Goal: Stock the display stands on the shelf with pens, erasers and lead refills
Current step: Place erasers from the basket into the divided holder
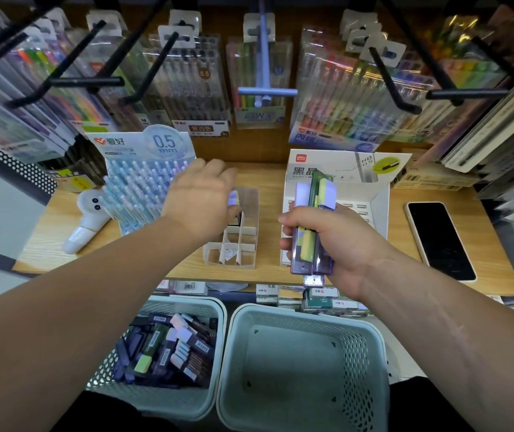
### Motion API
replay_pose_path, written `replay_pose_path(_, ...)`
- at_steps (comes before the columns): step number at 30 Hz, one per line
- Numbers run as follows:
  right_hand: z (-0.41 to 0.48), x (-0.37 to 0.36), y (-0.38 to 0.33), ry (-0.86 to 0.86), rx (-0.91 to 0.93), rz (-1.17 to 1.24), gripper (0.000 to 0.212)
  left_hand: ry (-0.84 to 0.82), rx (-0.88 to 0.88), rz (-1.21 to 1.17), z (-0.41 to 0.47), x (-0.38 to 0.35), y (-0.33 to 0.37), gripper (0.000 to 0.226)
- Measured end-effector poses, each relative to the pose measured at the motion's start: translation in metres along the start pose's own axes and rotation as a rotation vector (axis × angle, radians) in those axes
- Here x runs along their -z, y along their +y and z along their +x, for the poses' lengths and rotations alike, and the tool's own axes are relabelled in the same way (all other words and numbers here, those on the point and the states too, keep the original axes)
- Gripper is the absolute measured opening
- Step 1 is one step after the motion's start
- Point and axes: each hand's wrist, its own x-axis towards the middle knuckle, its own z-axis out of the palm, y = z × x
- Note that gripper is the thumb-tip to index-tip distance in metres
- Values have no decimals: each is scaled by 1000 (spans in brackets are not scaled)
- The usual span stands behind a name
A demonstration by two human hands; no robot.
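Head view: the left hand [199,204] hung over the white divided stand [251,210] on the shelf [268,182]. Its fingers curled down and seemed to pinch one lilac eraser [233,198], though the knuckles hid most of the hold. The right hand [339,244] was wrapped around a bundle of erasers [313,210], held upright in front of the lead-refill box [343,165].

The stand looked light. An eraser catching a divider could tip or skid it, and the one-handed bundle might fan out and drop.

Counted: three display stands, including the pen stand [143,188], two baskets, the left basket [184,299] with loose stock beside the right basket [296,313], and one phone [439,241].
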Motion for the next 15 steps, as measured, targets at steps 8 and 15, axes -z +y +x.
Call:
replay_pose_path(8, 1, 5, 1, 2, -17, 14, 10, -103, -36, -108, 7, -4, -2, 34)
replay_pose_path(15, 1, 4, 1, -1, -36, 16, 14, -190, -39, -296, 2, -1, 0, 30)
